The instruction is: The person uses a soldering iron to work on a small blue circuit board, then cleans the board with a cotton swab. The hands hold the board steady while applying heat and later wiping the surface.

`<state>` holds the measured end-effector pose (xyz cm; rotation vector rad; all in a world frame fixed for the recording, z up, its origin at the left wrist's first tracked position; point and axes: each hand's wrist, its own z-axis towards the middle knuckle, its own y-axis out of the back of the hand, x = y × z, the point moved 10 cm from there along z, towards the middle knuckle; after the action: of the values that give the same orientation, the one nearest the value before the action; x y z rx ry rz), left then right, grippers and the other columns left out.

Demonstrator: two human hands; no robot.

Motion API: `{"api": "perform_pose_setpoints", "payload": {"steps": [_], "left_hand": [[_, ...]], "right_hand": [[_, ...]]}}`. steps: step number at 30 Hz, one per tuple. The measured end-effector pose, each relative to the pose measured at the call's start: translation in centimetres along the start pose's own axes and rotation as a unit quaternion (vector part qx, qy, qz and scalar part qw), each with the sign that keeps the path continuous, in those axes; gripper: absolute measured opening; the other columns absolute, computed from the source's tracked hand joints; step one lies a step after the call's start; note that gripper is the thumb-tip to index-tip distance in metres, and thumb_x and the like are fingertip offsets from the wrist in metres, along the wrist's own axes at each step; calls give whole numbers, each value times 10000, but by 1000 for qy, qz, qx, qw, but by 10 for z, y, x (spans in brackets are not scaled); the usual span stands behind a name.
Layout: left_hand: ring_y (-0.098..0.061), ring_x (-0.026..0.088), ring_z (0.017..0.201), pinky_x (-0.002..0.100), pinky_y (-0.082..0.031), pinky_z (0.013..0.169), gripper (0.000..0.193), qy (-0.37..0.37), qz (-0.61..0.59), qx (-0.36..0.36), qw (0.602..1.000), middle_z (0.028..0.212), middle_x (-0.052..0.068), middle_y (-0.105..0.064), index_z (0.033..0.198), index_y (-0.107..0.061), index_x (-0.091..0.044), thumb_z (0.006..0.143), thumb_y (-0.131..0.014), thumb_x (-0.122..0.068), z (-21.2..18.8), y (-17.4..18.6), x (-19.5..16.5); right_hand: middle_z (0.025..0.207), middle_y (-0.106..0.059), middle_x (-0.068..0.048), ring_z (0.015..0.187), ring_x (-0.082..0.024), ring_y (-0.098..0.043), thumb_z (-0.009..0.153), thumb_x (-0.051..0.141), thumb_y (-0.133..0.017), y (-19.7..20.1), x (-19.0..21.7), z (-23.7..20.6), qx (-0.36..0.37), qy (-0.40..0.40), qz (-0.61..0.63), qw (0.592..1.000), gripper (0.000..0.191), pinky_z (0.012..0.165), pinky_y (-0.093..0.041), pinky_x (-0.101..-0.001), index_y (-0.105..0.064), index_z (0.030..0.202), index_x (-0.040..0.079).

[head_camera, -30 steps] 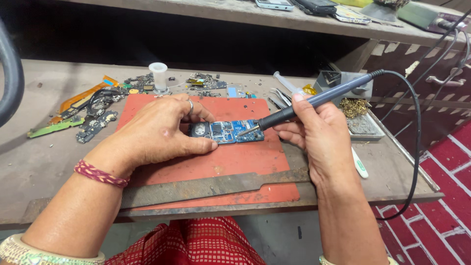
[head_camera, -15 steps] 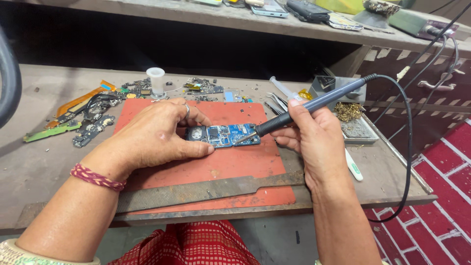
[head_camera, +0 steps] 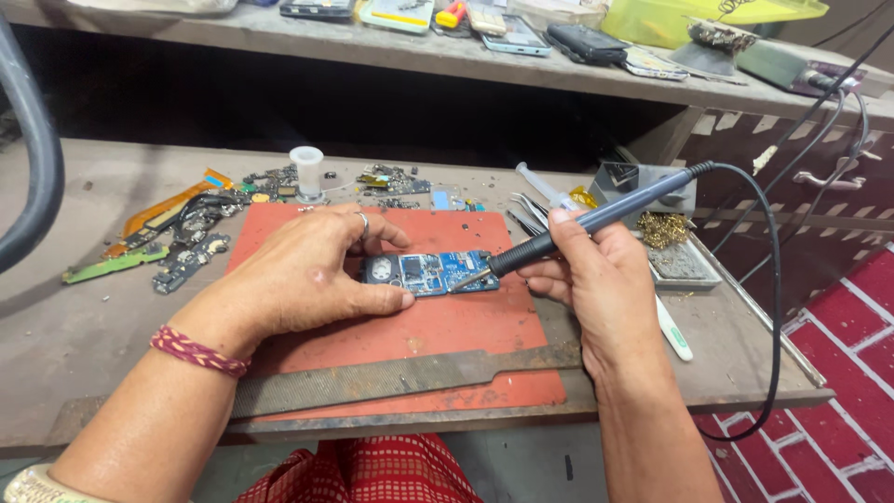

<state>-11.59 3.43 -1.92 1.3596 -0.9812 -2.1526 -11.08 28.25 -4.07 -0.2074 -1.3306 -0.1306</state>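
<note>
Two hands work over one small blue circuit board, which lies flat on a red mat near the middle of the bench. The left hand rests palm-down on the mat, fingers loosely curled around the board's left end — thumb stretched along its near edge, ring finger, with one ring on it, at its far edge — so it pins the board rather than lifts it. The right hand is closed in a pen grip around one soldering iron, whose tip touches the board's right part; its single black cable loops off the back end and drops past the bench edge.

One long metal file lies across the mat's near side. Left of the mat sits a scatter of salvaged parts — flex strips and small boards, too jumbled to count. One white spool stands behind the mat, upright. Beside the right hand are several tweezers, one metal tray with a clump of brass wool at its far end, and one white tool lying just beside the wrist. A thread band circles the left wrist.
</note>
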Motion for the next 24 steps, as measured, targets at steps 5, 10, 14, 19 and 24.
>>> {"api": "perform_pose_setpoints", "payload": {"steps": [5,10,14,19,24], "left_hand": [[-677,226,978,374,-532,844,516,1,23,-8,1000,962,61,-742,1071,-783,-170,634,-902,-415,-1,0,3],[-676,222,977,376,-540,844,509,27,20,2,999,957,53,-743,1061,-791,-189,621,-901,-422,-1,0,7],[-693,218,964,372,-545,843,517,31,15,6,999,957,48,-744,1069,-791,-195,618,-897,-425,-1,0,6],[-685,221,965,373,-541,840,514,18,19,3,1000,951,54,-746,1073,-800,-199,624,-900,-426,-1,2,3],[-706,220,952,368,-551,845,516,21,26,13,999,963,58,-745,1080,-796,-193,636,-892,-439,-1,0,4]], "right_hand": [[816,-724,-58,652,-106,-712,997,260,-595,-2,1,0,-1,2,1,1000,212,580,-561,-226,-626,1045,56],[806,-737,-83,646,-123,-716,994,267,-598,-4,0,-1,6,-6,1,1000,224,597,-579,-238,-604,1053,51],[804,-749,-89,650,-131,-725,984,266,-598,-5,0,-2,4,-10,2,1000,225,592,-575,-237,-607,1064,56],[814,-738,-90,660,-129,-718,989,259,-598,-5,2,-2,-3,0,3,1000,228,594,-576,-241,-612,1072,47],[828,-742,-94,684,-129,-728,1002,255,-585,-6,5,-2,10,20,9,1000,243,608,-586,-234,-593,1063,20]]}}
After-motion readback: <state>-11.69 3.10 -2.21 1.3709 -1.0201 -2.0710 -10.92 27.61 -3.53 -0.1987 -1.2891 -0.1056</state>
